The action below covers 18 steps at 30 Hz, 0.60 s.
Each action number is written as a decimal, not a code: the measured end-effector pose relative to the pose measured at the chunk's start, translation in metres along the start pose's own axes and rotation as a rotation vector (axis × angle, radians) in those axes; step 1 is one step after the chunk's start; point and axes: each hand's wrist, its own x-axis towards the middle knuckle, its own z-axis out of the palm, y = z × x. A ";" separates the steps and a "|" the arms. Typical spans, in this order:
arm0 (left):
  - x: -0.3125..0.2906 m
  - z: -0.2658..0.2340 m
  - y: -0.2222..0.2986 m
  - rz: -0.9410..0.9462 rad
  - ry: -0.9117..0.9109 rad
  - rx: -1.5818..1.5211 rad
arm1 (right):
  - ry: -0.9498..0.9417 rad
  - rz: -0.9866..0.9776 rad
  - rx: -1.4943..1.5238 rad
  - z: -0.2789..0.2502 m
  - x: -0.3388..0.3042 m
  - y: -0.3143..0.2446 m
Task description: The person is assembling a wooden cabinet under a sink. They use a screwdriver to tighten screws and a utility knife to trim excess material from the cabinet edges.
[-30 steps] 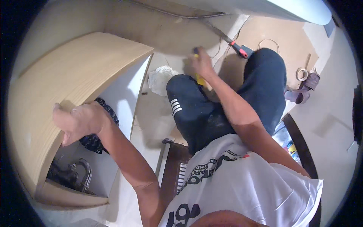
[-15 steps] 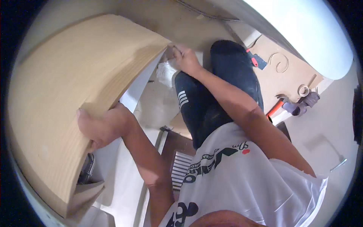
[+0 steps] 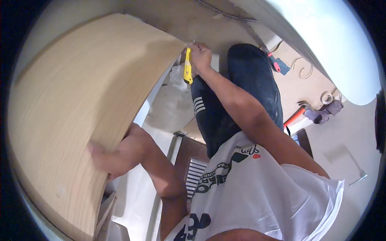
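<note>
Yel knife [image 3: 187, 66] moved nr panel [image 3: 72, 100], axis up-dn.

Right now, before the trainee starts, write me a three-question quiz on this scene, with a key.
1. Multiple choice: what colour is the handle of the cutter in the person's right grip?
A) red
B) yellow
C) green

2. True or false: the left grip is at the edge of the wood-grained panel.

3. Fill in: from the person's own view, the tape roll lies to the ____ of the dark trousers.

Key: 1. B; 2. True; 3. right
</note>
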 end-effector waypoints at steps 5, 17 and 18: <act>-0.001 -0.001 -0.003 -0.054 0.001 -0.086 | 0.072 -0.116 -0.110 0.009 0.003 -0.007; -0.005 0.011 0.006 -0.003 0.045 -0.089 | -0.118 -0.221 -0.258 -0.010 -0.024 -0.056; -0.007 0.012 0.004 0.000 0.040 -0.076 | -0.173 -0.244 -0.274 -0.013 -0.035 -0.065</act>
